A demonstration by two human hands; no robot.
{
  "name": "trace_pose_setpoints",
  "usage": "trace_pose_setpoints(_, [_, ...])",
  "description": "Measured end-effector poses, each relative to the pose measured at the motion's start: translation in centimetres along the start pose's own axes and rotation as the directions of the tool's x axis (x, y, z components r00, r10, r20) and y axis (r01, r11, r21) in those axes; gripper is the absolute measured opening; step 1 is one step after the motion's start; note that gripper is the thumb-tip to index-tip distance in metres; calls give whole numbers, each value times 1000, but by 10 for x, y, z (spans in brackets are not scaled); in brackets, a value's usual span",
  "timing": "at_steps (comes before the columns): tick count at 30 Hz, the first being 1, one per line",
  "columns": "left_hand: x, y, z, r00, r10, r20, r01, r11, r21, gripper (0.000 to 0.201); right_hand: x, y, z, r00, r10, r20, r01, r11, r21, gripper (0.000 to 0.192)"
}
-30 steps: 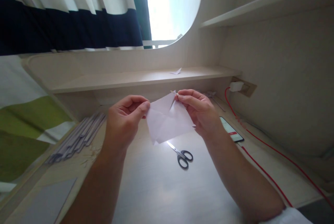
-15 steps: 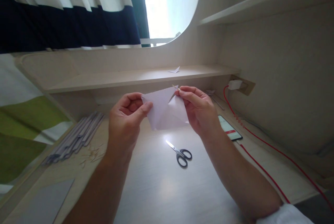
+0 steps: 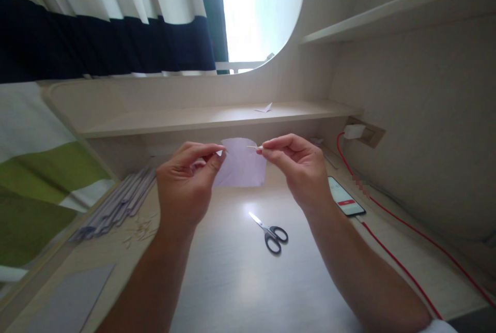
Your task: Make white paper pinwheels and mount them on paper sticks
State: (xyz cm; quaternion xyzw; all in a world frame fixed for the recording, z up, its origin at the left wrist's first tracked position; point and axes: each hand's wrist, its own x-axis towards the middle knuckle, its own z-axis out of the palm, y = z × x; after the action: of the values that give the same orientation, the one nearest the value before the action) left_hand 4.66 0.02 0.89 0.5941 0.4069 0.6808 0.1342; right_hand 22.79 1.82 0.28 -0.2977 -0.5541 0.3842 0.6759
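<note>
**Paper held up over a pale desk by the window**

Both hands are up: the left hand (image 3: pixel 185 183) pinches a corner of the pale paper sheet (image 3: pixel 241 168), the right hand (image 3: pixel 297 167) nips a thin stick (image 3: pixel 254 147) at its top edge. Below, on the light wooden desk (image 3: pixel 232 281), lie scissors (image 3: pixel 271 231), a phone (image 3: pixel 344 195) on a red cable (image 3: pixel 403 271), and grey strips (image 3: pixel 116 203). A shelf (image 3: pixel 201 116) and curtains (image 3: pixel 104 28) sit behind.
</note>
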Motion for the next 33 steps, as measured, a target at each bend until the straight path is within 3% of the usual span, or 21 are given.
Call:
trace_pose_setpoints(5, [1,-1,-7,991,113,67,-123,976,179,9,-6,-10,1,998,5,58,1,994,-110,7])
trace_pose_setpoints(10, [-1,0,-8,979,190,67,-200,960,196,7,-9,-10,4,997,19,71,-12,995,-98,6])
trace_pose_setpoints(15, [0,-2,-11,961,218,170,-243,960,141,11,-10,-13,3,995,24,94,-12,992,-126,6])
trace_pose_setpoints(20, [3,-2,-12,945,248,215,-263,964,45,16,-12,-13,2,992,-50,112,69,981,-179,3])
trace_pose_setpoints(33, [2,2,-13,919,261,296,-274,962,4,18,-15,-20,2,982,-141,124,176,923,-343,8])
